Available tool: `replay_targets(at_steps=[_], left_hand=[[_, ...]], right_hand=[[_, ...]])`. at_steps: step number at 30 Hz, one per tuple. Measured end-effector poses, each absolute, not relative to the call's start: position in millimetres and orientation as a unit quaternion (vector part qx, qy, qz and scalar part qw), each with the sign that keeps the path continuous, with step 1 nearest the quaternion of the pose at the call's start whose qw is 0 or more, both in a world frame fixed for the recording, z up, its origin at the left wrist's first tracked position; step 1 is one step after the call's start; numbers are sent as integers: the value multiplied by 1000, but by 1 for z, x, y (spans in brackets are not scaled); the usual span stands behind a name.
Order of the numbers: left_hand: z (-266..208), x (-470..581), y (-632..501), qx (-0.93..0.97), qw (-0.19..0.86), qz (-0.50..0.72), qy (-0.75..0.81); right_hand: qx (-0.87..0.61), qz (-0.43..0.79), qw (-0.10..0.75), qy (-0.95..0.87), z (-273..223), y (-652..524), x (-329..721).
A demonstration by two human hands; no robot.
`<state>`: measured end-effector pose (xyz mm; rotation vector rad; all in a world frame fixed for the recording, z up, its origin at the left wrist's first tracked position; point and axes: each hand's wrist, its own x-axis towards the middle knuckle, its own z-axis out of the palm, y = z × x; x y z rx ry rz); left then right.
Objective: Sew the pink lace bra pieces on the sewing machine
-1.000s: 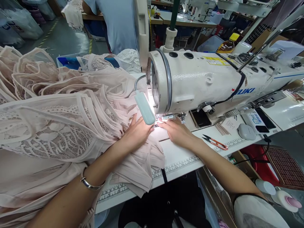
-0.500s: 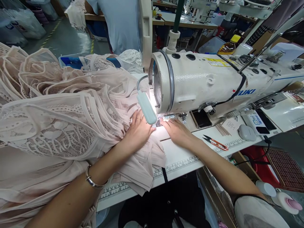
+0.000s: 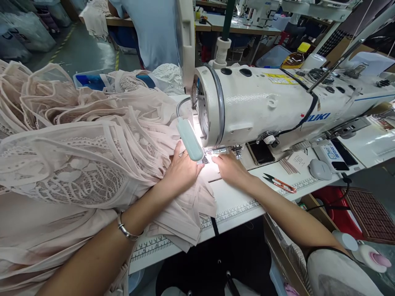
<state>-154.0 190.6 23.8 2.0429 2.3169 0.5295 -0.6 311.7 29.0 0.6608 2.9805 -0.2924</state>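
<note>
My left hand (image 3: 181,170) rests on the beige garment fabric (image 3: 193,201) beside the needle area of a white sewing machine (image 3: 259,105). Its thumb and fingers close on the cloth, with some fingertips hidden behind a pale green lamp (image 3: 190,139). Across the lit needle area, my right hand (image 3: 231,169) lies low under the machine head. Its fingers are bent together near the metal presser foot (image 3: 205,159), and whatever they hold is too small to make out. A large heap of beige lace bras (image 3: 80,164) spreads out left of my left hand.
Orange-handled thread snips (image 3: 279,183) lie on the ruler-marked table (image 3: 237,207). A phone (image 3: 261,152) and a white earbud case (image 3: 320,169) sit beneath and beside the machine. Behind stands a blue bin (image 3: 92,80), with a person in light blue (image 3: 157,33) beyond.
My right hand has drawn slightly right, away from the presser foot, its fingers more curled. My left hand stays on the cloth almost unmoved. The whole view has shifted a little.
</note>
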Motion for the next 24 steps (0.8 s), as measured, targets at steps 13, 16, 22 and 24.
replay_targets(at_steps=[13, 16, 22, 24], left_hand=[[22, -156, 191, 661, 21, 164, 732], [21, -156, 190, 659, 15, 163, 734], [22, -154, 189, 645, 21, 161, 747], [22, -154, 189, 645, 19, 163, 746]], right_hand=[[200, -63, -3, 978, 25, 308, 7], [190, -65, 11, 979, 24, 309, 7], [199, -79, 27, 976, 29, 307, 6], [206, -77, 34, 975, 32, 306, 5]])
